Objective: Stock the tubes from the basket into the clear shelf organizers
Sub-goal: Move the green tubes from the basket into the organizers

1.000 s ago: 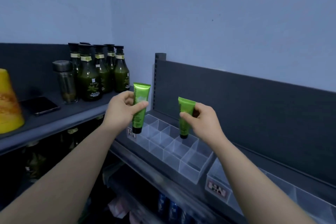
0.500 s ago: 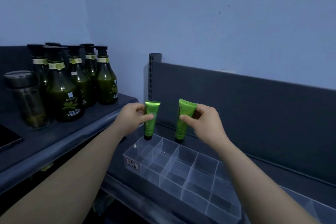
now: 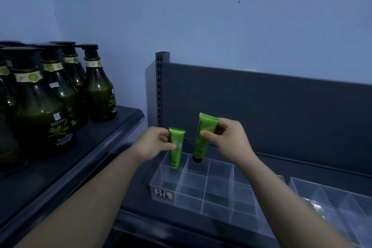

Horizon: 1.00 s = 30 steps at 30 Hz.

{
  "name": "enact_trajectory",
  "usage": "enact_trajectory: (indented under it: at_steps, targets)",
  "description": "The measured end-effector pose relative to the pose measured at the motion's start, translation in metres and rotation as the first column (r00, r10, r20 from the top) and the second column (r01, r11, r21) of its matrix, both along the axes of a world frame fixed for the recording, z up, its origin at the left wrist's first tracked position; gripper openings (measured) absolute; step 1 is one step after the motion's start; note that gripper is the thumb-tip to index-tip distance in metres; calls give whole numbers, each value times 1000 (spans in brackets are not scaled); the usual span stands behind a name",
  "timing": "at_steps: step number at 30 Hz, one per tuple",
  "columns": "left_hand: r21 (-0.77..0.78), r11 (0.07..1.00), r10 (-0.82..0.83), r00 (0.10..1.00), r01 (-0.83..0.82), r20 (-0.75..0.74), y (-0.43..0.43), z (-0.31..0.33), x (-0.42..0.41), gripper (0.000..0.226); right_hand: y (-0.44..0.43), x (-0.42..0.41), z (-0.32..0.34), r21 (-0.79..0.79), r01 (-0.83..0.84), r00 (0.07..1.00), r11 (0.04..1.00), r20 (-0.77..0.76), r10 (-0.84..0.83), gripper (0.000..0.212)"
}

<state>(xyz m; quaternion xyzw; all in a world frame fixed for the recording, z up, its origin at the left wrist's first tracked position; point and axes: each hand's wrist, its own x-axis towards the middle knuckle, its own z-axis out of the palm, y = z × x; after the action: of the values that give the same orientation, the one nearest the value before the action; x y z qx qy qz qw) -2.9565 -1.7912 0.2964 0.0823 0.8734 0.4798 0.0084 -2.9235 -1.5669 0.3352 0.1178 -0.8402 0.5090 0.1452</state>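
Both tubes are lowered since earlier: the left tube (image 3: 176, 148) is pinched by the left hand (image 3: 154, 144), lower end dipped into the back-left cell of the organizer (image 3: 211, 195); the right tube (image 3: 203, 137) is pinched by the right hand (image 3: 228, 142), cap held at the next cell's rim. Green pump bottles (image 3: 50, 102) are stood on the left shelf (image 3: 84, 147). At right a second organizer (image 3: 332, 203) is cut off; the label (image 3: 162, 194) is unreadable.

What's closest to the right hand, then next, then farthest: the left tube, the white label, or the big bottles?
1. Left tube, just left of the right hand.
2. Label, lower down on the organizer, at its front.
3. Bottles, far left on the other shelf.
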Motion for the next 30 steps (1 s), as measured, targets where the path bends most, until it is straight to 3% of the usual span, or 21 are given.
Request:
enact_trajectory:
  at_steps: [6, 11, 15, 25, 30]
  targets:
    - [-49, 998, -30, 1000, 30, 1, -7, -2, 1, 24, -18, 4, 1, -34, -30, 999, 999, -35, 29, 11]
    - [-40, 998, -45, 995, 41, -87, -19, 3, 2, 18, -39, 2, -4, -7, -50, 999, 999, -17, 49, 14]
    - [-124, 991, 31, 980, -56, -196, -29, 6, 7, 33, -54, 0, -20, 66, -6, 999, 998, 46, 3, 16]
    - [-319, 926, 53, 907, -201, -417, -28, 11, 32, 39, -64, 5, -45, 178, 32, 994, 983, 98, -50, 12]
    - [-414, 876, 45, 897, -247, -440, -28, 11, 43, 42, -61, 7, -44, 270, 26, 993, 962, 101, -55, 15]
